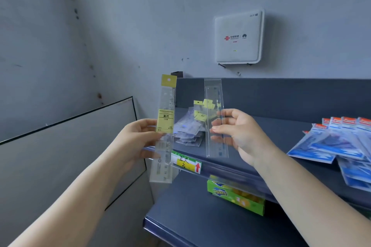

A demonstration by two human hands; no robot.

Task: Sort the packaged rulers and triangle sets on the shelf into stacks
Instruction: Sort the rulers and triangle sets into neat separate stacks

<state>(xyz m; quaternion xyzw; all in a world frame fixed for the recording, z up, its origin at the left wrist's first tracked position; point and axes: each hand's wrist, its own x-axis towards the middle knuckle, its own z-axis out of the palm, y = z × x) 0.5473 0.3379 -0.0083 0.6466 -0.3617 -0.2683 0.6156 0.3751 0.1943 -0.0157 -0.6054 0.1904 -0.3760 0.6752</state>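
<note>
Head view: two packaged rulers held up, upright, in front of the shelf (281, 104). Left hand (138, 136) pinching the yellow-labelled ruler (165, 126) near its middle, thumb on the near face, fingers (149, 149) curled behind and seen through the clear sleeve. Right hand (239, 132) holding the clear ruler pack (215, 118) the same way, thumb and fingers closed on its right edge at mid-length. Packs well apart from each other, both off the shelf.

On the shelf behind: a loose heap of small yellow-tagged packs (193, 124) at the left end, not yet squared into a stack; blue packaged sets (331, 142) fanned out at the right. Below the shelf edge, a price label (186, 163) and a green box (234, 196) on the lower level. On the wall, a white router (237, 37).

Handling, as a judgement: light, thin, stiff along the length, likely to flex a little if held by one end. Glossy film probably slippery, so a pinch across both flat faces at or near the middle holds better than a grip on the edges or on the loose film flap at the top. Not fragile in the ordinary sense, though likely to snap under a hard bend. Best laid flat, tags aligned, since slick sleeves tend to slide off an uneven pile.
</note>
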